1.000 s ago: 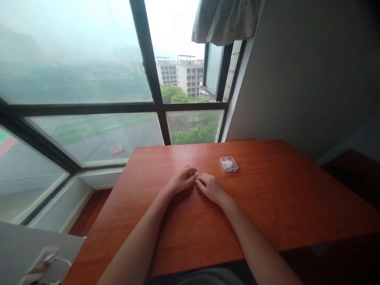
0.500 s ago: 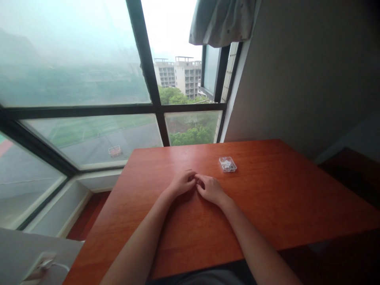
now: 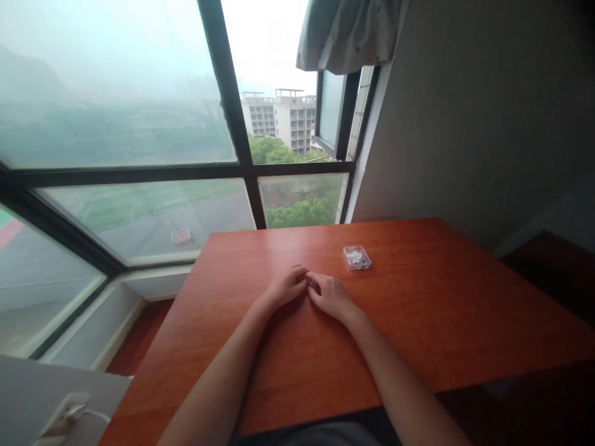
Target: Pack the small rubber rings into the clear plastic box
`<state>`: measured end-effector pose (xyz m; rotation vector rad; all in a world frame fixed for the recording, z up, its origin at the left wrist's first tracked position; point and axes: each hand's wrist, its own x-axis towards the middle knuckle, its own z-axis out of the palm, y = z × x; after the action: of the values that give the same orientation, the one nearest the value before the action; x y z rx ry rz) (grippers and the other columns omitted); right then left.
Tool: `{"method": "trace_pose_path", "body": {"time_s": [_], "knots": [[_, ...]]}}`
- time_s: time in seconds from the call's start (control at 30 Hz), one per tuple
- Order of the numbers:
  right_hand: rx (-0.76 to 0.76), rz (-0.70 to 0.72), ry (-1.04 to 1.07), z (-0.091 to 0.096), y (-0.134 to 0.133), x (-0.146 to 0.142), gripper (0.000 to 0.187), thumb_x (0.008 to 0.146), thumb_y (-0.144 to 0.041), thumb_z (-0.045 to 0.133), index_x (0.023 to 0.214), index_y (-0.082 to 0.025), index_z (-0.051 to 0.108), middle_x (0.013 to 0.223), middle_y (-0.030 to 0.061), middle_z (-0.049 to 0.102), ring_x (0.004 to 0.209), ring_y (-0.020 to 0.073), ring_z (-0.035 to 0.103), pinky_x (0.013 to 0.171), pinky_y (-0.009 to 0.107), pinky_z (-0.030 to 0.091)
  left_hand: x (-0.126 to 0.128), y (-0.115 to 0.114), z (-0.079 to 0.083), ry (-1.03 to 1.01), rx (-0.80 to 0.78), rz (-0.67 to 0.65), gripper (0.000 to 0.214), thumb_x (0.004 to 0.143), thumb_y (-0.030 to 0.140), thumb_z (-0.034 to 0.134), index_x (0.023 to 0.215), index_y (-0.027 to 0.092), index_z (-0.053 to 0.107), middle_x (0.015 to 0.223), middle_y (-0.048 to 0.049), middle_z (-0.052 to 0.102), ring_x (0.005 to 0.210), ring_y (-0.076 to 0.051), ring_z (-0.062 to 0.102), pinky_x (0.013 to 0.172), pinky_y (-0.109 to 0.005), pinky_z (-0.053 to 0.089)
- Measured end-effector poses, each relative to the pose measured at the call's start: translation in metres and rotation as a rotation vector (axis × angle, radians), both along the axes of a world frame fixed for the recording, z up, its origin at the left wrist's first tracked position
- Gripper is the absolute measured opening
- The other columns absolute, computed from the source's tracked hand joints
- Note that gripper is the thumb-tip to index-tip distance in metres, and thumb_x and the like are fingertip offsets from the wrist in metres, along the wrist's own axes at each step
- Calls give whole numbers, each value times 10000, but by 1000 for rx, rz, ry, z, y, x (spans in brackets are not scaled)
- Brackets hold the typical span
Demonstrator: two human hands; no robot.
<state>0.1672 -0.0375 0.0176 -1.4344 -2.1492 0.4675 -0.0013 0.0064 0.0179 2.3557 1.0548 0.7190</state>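
Note:
My left hand (image 3: 289,285) rests on the reddish-brown wooden table (image 3: 418,303), its fingers curled together. Against its fingertips lie those of my right hand (image 3: 329,293), also curled, with a small dark gap inside the thumb. Nothing shows in either hand, though the inner sides of the fingers are partly hidden. Just beyond my right hand, a small clear plastic box (image 3: 357,257) sits flat on the table, apart from the fingers. Whitish and grey small pieces are visible in it, too small to name.
Dark-framed windows (image 3: 186,175) run along the table's far and left sides, one pane standing open under a curtain (image 3: 346,37). A grey wall (image 3: 465,124) rises at the right. At lower left, a plug with a white cable sits in a wall socket (image 3: 69,412).

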Motion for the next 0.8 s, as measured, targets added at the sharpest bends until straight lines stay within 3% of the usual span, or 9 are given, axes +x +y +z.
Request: {"method": "trace_pose_path", "body": {"time_s": [0.8], "knots": [[-11, 4, 9, -2, 2, 1, 337, 833, -204, 519, 1154, -247, 612, 1017, 35, 695, 872, 179, 636, 780, 255, 458, 0, -1, 0, 4, -3, 14, 133, 772, 140, 510, 820, 170, 631, 825, -29, 611, 752, -143, 546, 681, -250, 426]]}}
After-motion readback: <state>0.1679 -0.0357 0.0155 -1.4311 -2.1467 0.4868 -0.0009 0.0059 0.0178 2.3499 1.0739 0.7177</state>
